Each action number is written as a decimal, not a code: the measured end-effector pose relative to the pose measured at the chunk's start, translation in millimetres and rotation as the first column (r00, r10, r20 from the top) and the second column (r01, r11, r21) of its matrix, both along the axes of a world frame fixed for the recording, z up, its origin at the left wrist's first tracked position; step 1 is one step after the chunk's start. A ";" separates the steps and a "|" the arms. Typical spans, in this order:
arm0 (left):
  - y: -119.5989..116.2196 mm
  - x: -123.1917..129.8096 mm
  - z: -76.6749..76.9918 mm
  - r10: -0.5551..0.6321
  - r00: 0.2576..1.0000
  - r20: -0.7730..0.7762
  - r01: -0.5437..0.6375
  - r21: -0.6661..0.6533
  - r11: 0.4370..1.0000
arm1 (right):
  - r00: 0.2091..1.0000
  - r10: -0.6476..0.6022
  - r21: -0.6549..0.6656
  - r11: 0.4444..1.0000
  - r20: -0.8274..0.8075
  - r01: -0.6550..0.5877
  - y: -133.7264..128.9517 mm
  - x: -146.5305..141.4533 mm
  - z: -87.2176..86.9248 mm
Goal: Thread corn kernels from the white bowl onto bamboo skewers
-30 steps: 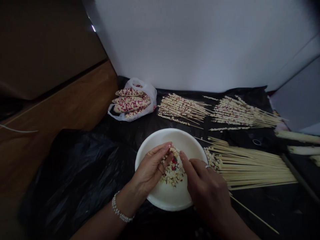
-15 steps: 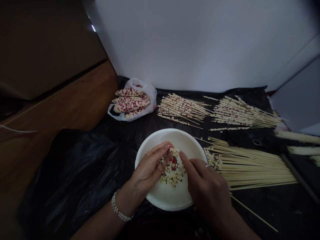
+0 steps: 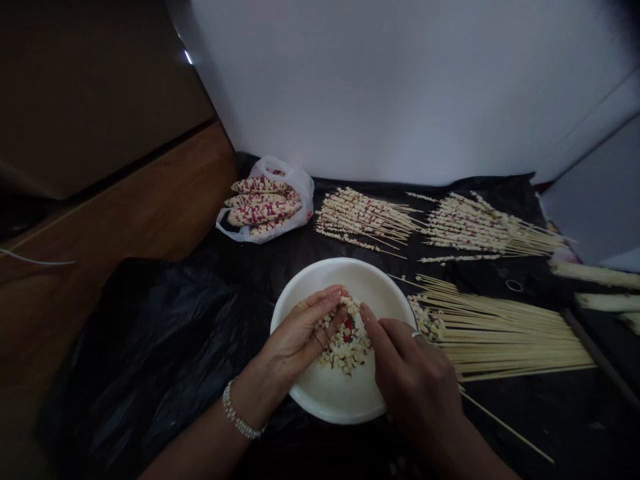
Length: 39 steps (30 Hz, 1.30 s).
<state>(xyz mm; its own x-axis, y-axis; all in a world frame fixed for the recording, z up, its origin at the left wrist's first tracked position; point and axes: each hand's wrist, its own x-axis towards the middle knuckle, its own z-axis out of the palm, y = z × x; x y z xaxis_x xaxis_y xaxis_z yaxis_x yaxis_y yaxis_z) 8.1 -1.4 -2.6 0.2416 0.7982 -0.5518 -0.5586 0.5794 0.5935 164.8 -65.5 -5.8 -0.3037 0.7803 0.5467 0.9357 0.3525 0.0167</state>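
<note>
My right hand (image 3: 415, 367), a ring on one finger, grips a thin wooden skewer (image 3: 507, 425) whose bare end sticks out below the hand to the lower right. Threaded corn kernels (image 3: 351, 305) show at its tip, between my two hands. With thumb and fingertips pressed together at that tip, my left hand (image 3: 303, 327) pinches a corn kernel, mostly hidden by the fingers. Both hands are above a white bowl (image 3: 345, 403). Loose pale and dark-red kernels (image 3: 347, 357) lie in the bowl, over a red and green print on its bottom.
Whole speckled corn cobs (image 3: 263, 212) fill a plastic bag (image 3: 303, 180) at the back left. Two piles of kernel-strung skewers (image 3: 365, 217) lie behind the bowl. Bare skewers (image 3: 515, 333) fan out on the right near stripped cobs (image 3: 595, 273). Black plastic sheeting (image 3: 165, 347) covers the floor.
Both hands hold nearly the same pose over the bowl. The skewer's lower end has shifted very slightly up and left.
</note>
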 end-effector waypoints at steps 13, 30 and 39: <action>-2.9 4.1 2.0 -0.014 1.000 -0.002 0.014 0.011 1.000 | 0.997 0.043 0.010 0.999 -0.068 -0.043 1.2 -1.9 -0.3; 8.3 -4.6 13.2 0.230 0.972 0.051 -0.221 -0.144 0.965 | 0.999 -0.040 -0.085 0.996 0.024 0.041 4.7 19.0 6.0; 4.0 2.2 6.4 0.156 0.985 0.068 -0.150 -0.094 0.984 | 0.996 -0.061 -0.097 0.993 0.066 0.067 2.2 10.0 7.3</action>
